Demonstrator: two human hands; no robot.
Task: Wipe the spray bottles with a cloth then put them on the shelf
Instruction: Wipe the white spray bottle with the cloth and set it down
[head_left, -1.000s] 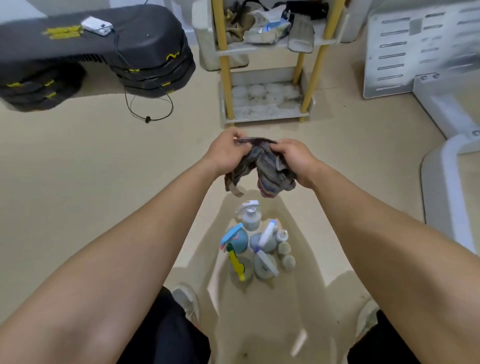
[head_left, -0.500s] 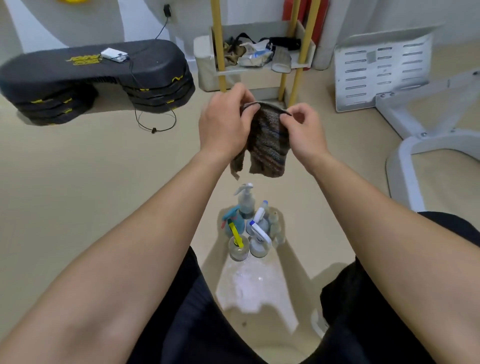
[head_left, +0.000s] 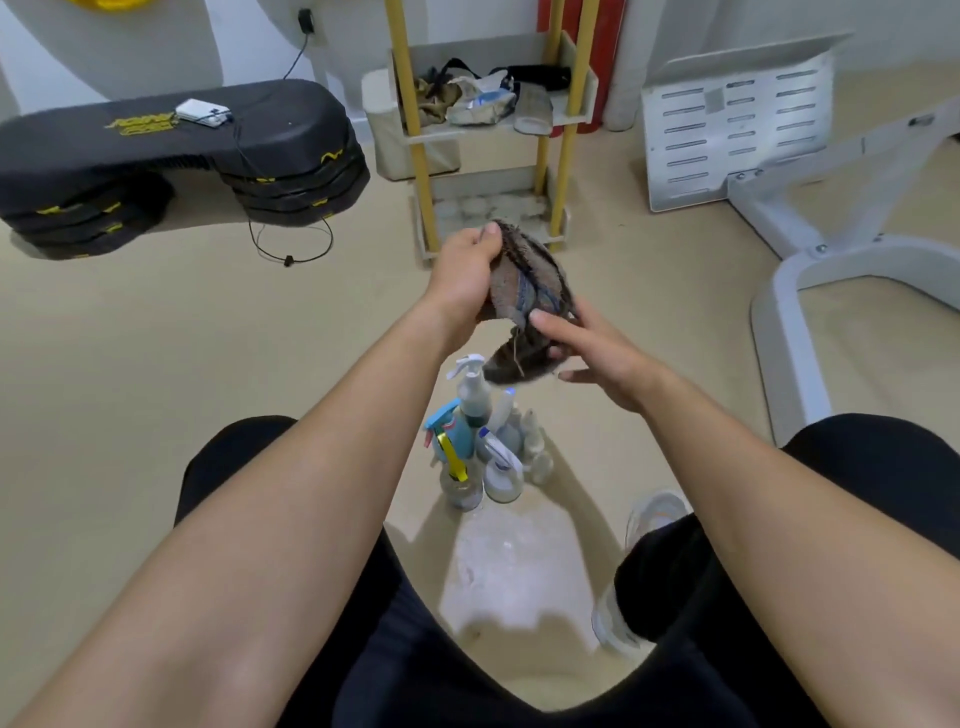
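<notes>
Gripping one cloth (head_left: 530, 280), left hand (head_left: 460, 275) pinched its top, right hand (head_left: 597, 358) its bottom; at least five spray bottles (head_left: 474, 402) stood below.

Woven cloth (head_left: 530, 291): dark brown and grey, with thin blue stripes.
Tall spray bottle (head_left: 474, 400): white trigger, dark green fill.
Teal spray bottle (head_left: 457, 431): light blue trigger.
Low clear bottle (head_left: 460, 488): yellow trigger.
Round clear bottle (head_left: 501, 480): white head, blue trim.
Tiered plastic shelf (head_left: 418, 156): yellow posts, off-white trays.
Padded step platform (head_left: 171, 140): black, yellow logos.
Smooth floor (head_left: 156, 364): beige.
</notes>
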